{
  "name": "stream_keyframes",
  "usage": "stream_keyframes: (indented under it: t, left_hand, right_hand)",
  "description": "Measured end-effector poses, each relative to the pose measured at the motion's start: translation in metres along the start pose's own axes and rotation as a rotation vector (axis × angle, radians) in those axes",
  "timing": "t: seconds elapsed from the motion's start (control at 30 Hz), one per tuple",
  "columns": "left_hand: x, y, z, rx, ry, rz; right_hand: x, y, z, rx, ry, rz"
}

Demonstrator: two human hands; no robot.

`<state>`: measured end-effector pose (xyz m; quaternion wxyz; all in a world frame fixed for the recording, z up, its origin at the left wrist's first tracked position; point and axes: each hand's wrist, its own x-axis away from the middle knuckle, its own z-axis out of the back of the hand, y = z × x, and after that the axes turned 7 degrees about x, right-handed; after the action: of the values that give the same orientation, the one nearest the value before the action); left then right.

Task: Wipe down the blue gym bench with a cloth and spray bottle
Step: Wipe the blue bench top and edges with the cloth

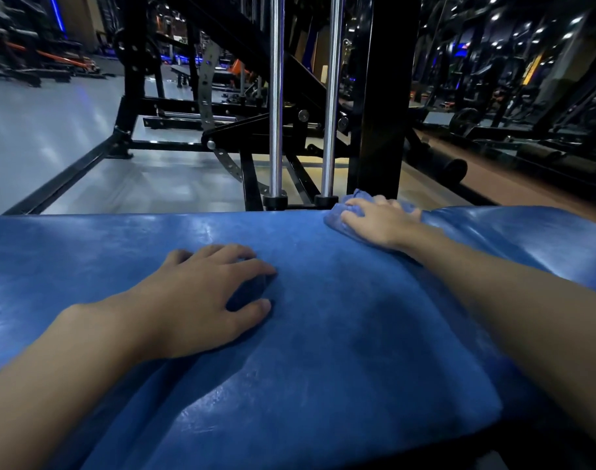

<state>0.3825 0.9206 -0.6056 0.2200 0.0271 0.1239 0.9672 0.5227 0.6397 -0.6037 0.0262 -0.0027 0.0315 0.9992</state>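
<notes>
pressing a bunched blue cloth (337,212) against the padding, our right hand (374,223) sits at the far edge of the bench (323,334), towards the right. its fingers (353,217) are bent over the top of the cloth and grip it, and folds of fabric show beyond the fingertips and to their left. the right forearm stretches back across the bench to the lower right corner of the view.

our left hand (205,293) lies palm down nearer to us, left of centre and well apart from the cloth. its fingers are spread and only lightly bent, the thumb is out to the side, and the hand holds nothing; it rests on the bare padding.

the bench is covered in shiny blue vinyl and fills the lower half of the view from side to side. we see creases in the cover around both arms, and a raised roll of it just right of the right hand.

just behind the far edge, two upright chrome rods (276,96) stand side by side in black collars, close to the left of the cloth. a thick black post (388,96) rises right behind the cloth. past these we see a black steel frame (171,145) on a pale grey floor (52,137), and dim rows of other machines (544,79) further off.
</notes>
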Motion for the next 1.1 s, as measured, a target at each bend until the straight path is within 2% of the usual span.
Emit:
stream_keyframes:
  t: [0.13, 0.33, 0.47, 0.6, 0.77, 0.93, 1.1]
  left_hand:
    - [0.001, -0.001, 0.002, 0.002, -0.010, -0.015]
    - [0.013, -0.005, 0.008, 0.081, 0.033, 0.045]
    - [0.029, 0.002, 0.014, 0.029, 0.032, 0.117]
    - [0.041, 0.004, 0.015, 0.005, -0.039, 0.177]
    - [0.042, 0.002, 0.008, -0.025, -0.042, 0.210]
    - [0.041, -0.009, 0.012, -0.105, -0.080, 0.178]
    - [0.037, -0.015, 0.015, -0.124, -0.067, 0.129]
  right_hand:
    - [0.031, -0.010, -0.002, -0.012, 0.023, 0.064]
    - [0.141, -0.031, -0.004, -0.002, 0.021, 0.380]
    - [0.218, -0.035, -0.002, 0.024, 0.036, 0.571]
    - [0.236, -0.030, -0.004, 0.026, 0.066, 0.688]
    - [0.192, -0.034, -0.001, -0.025, 0.030, 0.643]
    - [0.112, -0.036, -0.001, -0.063, 0.030, 0.471]
    - [0.034, -0.023, 0.004, -0.063, 0.034, 0.221]
